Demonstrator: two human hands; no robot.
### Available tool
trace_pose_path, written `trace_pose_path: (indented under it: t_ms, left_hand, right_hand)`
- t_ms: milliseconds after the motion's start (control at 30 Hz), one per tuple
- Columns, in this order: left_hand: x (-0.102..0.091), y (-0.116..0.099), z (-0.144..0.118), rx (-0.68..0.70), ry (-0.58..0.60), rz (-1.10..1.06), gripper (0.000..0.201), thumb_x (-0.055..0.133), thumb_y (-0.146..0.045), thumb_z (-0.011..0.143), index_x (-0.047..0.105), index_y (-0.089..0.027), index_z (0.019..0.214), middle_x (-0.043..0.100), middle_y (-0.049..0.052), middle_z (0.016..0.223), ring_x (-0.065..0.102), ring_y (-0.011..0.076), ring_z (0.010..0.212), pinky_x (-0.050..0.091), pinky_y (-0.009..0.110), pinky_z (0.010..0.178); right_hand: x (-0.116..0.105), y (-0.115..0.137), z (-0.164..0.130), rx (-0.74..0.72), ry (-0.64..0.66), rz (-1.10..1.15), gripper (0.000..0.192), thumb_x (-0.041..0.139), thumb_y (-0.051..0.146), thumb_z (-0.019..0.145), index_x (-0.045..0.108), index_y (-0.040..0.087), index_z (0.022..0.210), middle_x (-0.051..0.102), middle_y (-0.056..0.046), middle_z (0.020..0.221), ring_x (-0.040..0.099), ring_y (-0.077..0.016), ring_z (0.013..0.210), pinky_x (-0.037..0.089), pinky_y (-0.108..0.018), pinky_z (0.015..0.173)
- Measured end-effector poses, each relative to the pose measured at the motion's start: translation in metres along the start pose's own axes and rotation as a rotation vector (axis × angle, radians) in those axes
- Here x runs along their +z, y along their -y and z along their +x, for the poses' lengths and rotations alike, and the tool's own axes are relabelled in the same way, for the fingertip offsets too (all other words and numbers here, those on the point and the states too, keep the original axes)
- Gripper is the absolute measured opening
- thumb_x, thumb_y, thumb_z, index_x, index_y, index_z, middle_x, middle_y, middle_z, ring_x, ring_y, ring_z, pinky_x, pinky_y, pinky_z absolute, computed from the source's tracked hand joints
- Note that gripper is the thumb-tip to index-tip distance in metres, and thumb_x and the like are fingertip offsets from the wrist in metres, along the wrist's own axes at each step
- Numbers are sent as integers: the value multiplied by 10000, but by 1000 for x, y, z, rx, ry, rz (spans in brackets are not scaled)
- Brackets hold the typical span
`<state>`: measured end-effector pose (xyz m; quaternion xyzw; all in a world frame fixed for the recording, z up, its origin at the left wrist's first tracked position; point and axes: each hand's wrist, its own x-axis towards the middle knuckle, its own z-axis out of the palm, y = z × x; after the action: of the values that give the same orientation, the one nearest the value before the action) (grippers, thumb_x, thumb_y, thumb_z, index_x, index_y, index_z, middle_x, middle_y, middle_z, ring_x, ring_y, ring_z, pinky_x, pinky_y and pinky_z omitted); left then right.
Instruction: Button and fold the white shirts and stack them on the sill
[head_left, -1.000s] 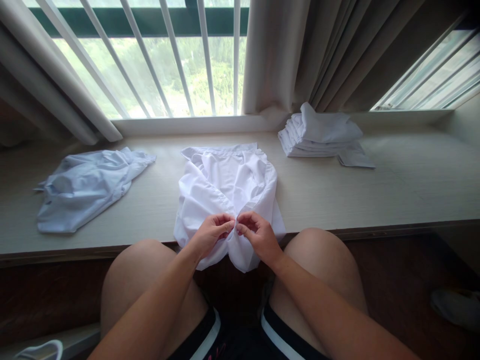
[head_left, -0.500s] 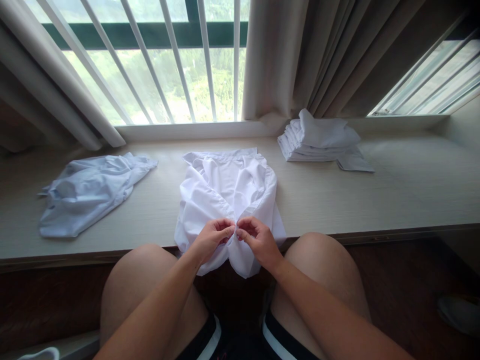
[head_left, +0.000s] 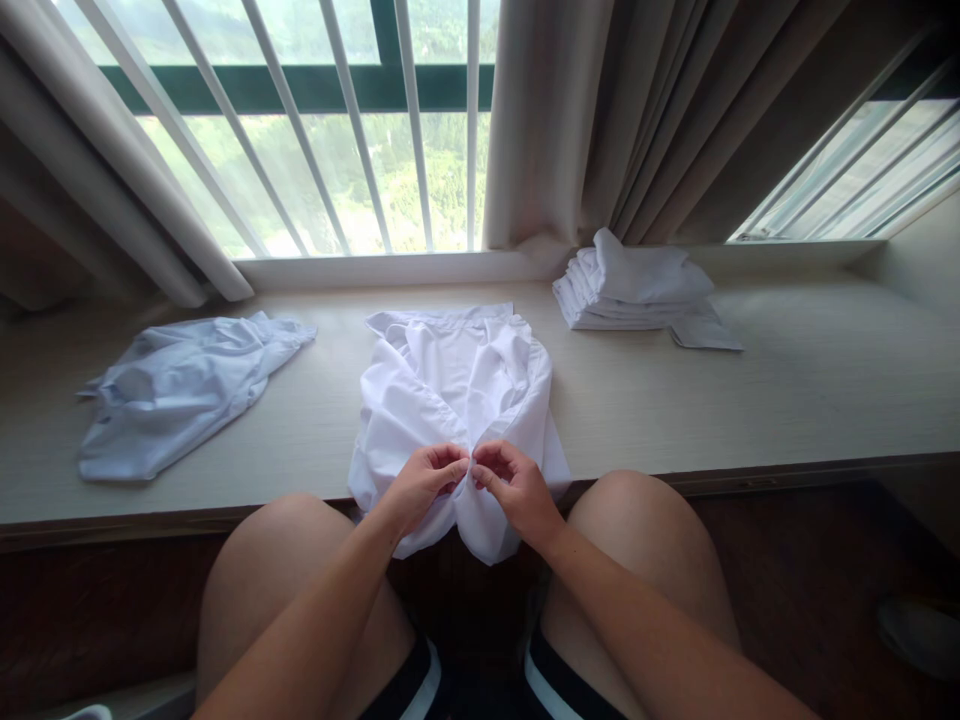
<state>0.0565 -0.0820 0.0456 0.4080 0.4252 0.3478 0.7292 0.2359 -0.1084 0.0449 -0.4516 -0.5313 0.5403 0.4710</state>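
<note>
From the head camera I saw the left hand (head_left: 422,482) and right hand (head_left: 514,484) pinched on the near edges of the white shirt (head_left: 450,400), fingertips almost meeting. It lay on the wooden sill (head_left: 787,390), its hem hanging off, between a crumpled shirt (head_left: 176,390) (left) and a folded stack (head_left: 637,290).

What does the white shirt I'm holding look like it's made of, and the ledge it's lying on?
The white shirt looks like thin woven cloth, likely cotton or a blend: matte, with soft creases, slightly see-through where it is a single layer. Both hands, left and right, pinch its front edges together. The ledge looks like pale wood-grain laminate or veneer: fine straight streaks and a smooth, low sheen. I cannot tell which.
</note>
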Motion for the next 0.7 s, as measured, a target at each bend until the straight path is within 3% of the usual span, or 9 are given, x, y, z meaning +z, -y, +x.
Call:
trace_pose_path:
  t_ms: [700]
  left_hand:
    - [0,2,0,4,2,-8,304,844,-401,757,712,-149,865,634,15,754,514,115,674,365,247,649]
  right_hand:
    - [0,-1,-1,15,2,6,206,691,402,881,668,235,1000,685,-17,882,653,-191,813,538,-322,758]
